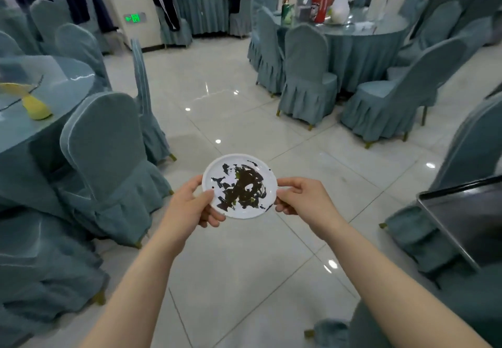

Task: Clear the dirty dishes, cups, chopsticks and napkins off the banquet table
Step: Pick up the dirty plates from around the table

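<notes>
The dirty plate point(240, 186) hangs level over the floor, left hand point(190, 206) pinching its rim at 9 o'clock, right hand point(301, 198) at 3; the metal tray point(461, 212) lies toward 3 o'clock, nearer the right hand

A glossy white tiled floor point(236, 108) is seen, on which covered chairs point(106, 163) stand. On the round table at left point(68, 81) a yellow napkin point(34, 106) is laid; bags and bottles point(320, 3) are gathered on the far table point(380, 30).
</notes>
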The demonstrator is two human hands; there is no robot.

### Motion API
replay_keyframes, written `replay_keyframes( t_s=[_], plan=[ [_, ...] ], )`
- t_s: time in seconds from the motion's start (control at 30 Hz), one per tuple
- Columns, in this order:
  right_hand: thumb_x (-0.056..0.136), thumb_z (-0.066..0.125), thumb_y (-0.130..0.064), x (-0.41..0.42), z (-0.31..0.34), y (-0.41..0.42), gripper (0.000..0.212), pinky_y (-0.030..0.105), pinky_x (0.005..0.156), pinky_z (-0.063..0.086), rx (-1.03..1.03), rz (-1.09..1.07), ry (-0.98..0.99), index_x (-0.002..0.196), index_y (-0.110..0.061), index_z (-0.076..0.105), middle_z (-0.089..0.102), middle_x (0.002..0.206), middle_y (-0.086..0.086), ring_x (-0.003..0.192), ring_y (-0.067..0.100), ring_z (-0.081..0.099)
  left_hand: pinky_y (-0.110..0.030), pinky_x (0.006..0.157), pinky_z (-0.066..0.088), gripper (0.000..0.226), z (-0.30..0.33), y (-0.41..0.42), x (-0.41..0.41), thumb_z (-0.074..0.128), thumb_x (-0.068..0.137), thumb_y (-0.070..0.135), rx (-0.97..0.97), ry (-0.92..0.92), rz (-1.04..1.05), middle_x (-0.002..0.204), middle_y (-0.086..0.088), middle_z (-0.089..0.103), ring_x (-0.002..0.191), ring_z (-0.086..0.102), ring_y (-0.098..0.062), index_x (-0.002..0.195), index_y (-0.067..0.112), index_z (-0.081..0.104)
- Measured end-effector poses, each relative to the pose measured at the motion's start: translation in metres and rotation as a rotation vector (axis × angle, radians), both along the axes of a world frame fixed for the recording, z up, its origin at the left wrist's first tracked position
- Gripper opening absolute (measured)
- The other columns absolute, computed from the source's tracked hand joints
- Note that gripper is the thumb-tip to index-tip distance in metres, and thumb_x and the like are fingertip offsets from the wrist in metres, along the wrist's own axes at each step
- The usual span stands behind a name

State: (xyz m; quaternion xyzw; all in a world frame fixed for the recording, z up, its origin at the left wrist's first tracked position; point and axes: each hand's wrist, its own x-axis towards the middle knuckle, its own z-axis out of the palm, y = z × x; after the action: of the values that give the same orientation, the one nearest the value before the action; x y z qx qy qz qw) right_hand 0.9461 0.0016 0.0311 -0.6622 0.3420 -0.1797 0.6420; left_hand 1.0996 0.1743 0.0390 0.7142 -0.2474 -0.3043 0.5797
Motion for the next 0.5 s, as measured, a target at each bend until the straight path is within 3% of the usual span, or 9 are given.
replay_keyframes(
  t_s=[0.17,0.33,0.5],
  plan=[
    [0.089,0.057,-0.006,0.036,-0.001,-0.073,0.014,0.018,0.054,0.051,0.005,-0.197,0.028,0.099,-0.01,0.066,0.07,0.073,0.005,0.058,0.011,0.064,-0.027,0.048,0.038,0.029,-0.006,-0.096,0.081,0.044,0.095,0.01,-0.042,0.035,-0.106,0.063,-0.019,0.068,0.044,0.056,-0.018,0.108,0.033,0.057],
    [0.092,0.056,-0.011,0.053,-0.003,-0.146,0.012,0.017,0.055,0.051,0.068,-0.475,0.054,0.092,-0.015,0.067,0.072,0.076,0.001,0.06,0.008,0.064,-0.025,0.045,0.04,0.032,-0.005,-0.205,0.146,0.044,0.094,0.008,-0.001,0.039,-0.347,0.063,-0.021,0.068,0.044,0.055,-0.02,0.109,0.034,0.057],
    [0.093,0.055,-0.011,0.037,-0.001,-0.201,0.012,0.018,0.056,0.049,0.09,-0.745,0.056,0.094,-0.012,0.067,0.071,0.078,0.002,0.06,0.009,0.063,-0.029,0.049,0.038,0.033,0.001,-0.32,0.159,0.043,0.091,0.005,0.002,0.0,-0.476,0.056,-0.018,0.065,0.039,0.051,-0.018,0.098,0.034,0.06]
  ],
)
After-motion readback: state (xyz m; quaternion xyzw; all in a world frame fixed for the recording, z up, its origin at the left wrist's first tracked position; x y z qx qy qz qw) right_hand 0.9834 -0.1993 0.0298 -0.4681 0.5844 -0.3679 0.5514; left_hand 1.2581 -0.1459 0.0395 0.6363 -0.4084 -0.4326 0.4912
